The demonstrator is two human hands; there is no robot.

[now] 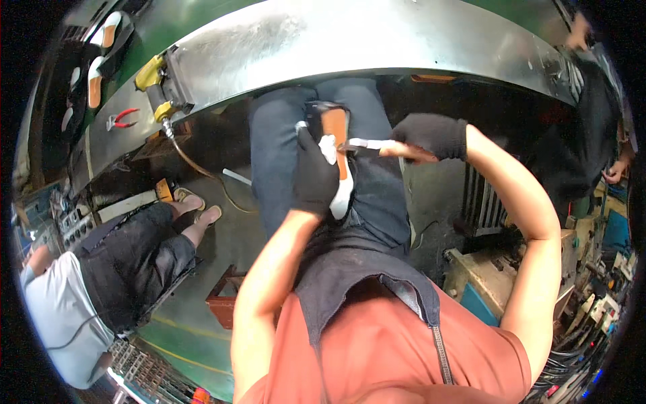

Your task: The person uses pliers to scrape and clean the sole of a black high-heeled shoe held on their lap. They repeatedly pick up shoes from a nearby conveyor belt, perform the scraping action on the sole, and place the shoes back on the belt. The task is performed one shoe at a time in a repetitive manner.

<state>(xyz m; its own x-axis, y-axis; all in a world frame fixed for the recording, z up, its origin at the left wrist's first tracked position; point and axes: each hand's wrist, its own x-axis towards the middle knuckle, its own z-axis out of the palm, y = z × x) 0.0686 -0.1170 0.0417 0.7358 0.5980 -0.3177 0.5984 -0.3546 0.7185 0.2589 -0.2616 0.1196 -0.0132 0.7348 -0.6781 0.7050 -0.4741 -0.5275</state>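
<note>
Across my lap lies a shoe (333, 121) with a dark upper, its tan and white underside facing up. My left hand (316, 175), in a black glove with white at the fingertips, grips its left side. From the right comes my right hand (427, 138), in a black glove with bare fingertips. It is closed round a hand tool (370, 143) with a pale shaft and a dark metal end. That end is at the right edge of the shoe's tan part, blurred; I cannot tell whether it touches.
A metal bench (289, 44) curves ahead of my knees. On it lie a yellow air tool (158, 94) with a hose, red-handled pliers (122, 119) and several similar shoes (95, 84). One person (121, 262) sits at left, another (579, 135) at right. A brown box (222, 299) stands on the floor.
</note>
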